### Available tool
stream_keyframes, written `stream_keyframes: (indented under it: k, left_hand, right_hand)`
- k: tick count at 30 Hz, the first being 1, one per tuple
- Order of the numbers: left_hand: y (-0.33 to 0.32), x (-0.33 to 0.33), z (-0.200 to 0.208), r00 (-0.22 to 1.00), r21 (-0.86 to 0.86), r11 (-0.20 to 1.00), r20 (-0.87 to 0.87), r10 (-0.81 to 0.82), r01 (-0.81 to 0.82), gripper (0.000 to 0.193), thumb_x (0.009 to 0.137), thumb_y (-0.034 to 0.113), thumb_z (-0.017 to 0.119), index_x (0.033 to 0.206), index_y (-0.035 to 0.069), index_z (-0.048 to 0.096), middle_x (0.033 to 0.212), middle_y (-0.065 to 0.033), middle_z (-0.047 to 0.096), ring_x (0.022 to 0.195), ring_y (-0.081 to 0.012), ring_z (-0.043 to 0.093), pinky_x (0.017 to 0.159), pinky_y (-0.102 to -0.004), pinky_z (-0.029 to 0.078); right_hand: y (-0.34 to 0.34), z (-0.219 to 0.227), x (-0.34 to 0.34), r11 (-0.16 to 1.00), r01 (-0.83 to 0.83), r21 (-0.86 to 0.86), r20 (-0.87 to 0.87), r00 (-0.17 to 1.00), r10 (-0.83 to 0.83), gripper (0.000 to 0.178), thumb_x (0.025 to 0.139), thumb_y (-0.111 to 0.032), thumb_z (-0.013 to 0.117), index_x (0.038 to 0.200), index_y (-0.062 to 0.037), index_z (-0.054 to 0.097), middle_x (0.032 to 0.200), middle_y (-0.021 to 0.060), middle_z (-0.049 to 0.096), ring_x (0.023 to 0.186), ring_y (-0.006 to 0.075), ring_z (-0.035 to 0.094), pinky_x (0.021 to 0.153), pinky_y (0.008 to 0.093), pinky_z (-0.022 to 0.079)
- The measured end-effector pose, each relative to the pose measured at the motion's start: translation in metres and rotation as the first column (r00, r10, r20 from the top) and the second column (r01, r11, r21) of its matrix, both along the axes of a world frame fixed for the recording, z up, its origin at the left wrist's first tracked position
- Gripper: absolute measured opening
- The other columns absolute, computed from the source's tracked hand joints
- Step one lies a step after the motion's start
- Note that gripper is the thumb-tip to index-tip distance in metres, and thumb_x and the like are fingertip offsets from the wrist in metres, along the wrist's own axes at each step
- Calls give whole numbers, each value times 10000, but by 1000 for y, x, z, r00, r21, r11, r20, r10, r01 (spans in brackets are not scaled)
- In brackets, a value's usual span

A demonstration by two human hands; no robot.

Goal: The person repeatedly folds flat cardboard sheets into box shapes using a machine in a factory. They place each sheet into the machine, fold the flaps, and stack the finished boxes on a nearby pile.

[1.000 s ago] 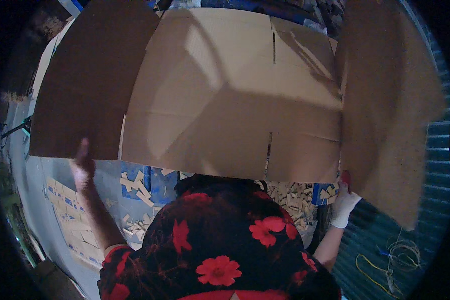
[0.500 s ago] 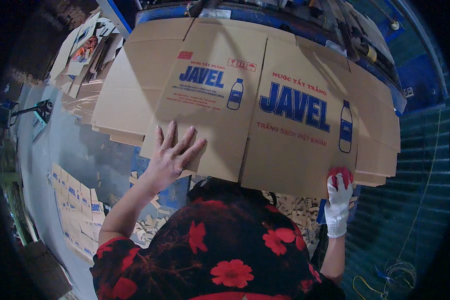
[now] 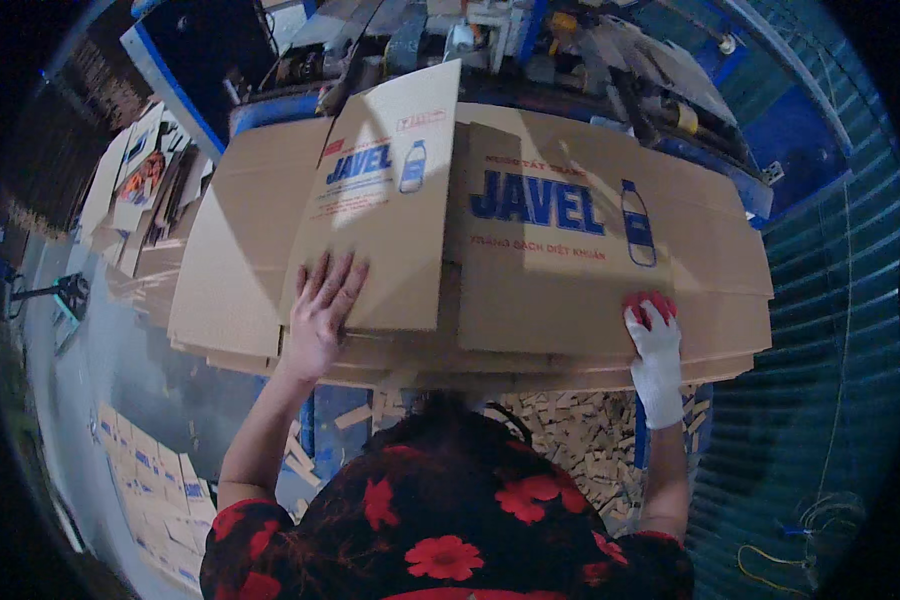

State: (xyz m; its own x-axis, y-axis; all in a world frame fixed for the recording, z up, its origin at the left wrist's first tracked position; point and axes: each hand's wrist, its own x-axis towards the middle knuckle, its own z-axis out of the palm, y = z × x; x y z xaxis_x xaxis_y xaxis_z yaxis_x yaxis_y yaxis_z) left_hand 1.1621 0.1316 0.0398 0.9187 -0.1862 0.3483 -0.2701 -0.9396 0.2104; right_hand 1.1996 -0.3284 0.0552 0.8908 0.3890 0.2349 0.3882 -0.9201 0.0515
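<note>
**Resting bare L hand [image 3: 318,318] on L panel [image 3: 385,230], gloved R hand [image 3: 654,345] on R panel [image 3: 545,275]**

Reaching both arms in from btm of view, well apart. Holding L fingers [image 3: 345,285] straight & slightly spread on top of L panel, close to its near edge, not curled round anything; can't see thumb. Bending R fingers [image 3: 652,306] onto R panel nr its near R corner; can't tell if pinching cardbd or just resting there.

Can see L panel tilted, R side raised, printed w/ blue lettering, red text & a bottle drawing. See R panel lying flatter atop stack [image 3: 530,372] of flat brown sheets, w/ similar print, partly in shadow. Can't tell if both panels join in btwn.

Wearing black top [image 3: 370,550] w/ red flowers, plus white glove [image 3: 660,385] w/ red fingertips.

See blue-framed machine [image 3: 510,88] just past far edge of stack, cardbd pile [image 3: 150,265] off to L, printed sheets [image 3: 150,490] on grey floor [image 3: 195,380] at lower L. Also see scraps [image 3: 580,440], small & light brown, below near edge of stack, & corrugated green wall [image 3: 770,430] at far R.
</note>
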Motion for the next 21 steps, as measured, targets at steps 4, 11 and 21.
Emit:
stream_keyframes:
  k: [4, 11, 21]
  left_hand:
    - [10, 63, -14, 1000, 25, 1000, 18, -1, 1, 567, 853, 189, 516, 1413, 167, 426, 1453, -132, 403, 1317, -434, 359, 1076, -585, 244]
    - [30, 221, -39, 995, 20, 999, 96, -42, 40, 594, 841, 207, 580, 1412, 255, 421, 1442, -119, 419, 1304, -412, 381, 1064, -591, 250]
    - [84, 311, -41, 978, -152, 973, 141, -155, 176, 620, 761, -53, 548, 1363, 69, 458, 1398, -167, 454, 1277, -360, 437, 1064, -370, 361]
  right_hand:
    - [6, -8, 66, 999, -34, 19, 34, 999, 33, 660, 616, 123, 562, 1235, -106, 550, 1234, 136, 534, 1212, 371, 453, 1063, 470, 346]
    - [16, -35, 224, 999, 28, 23, 151, 988, -32, 602, 748, 53, 492, 1310, -161, 500, 1257, 123, 537, 1220, 344, 459, 1045, 449, 375]
    - [-2, -11, 337, 984, 89, -155, 201, 978, -57, 582, 788, -147, 656, 1338, -136, 467, 1343, 133, 491, 1214, 341, 474, 1027, 436, 385]
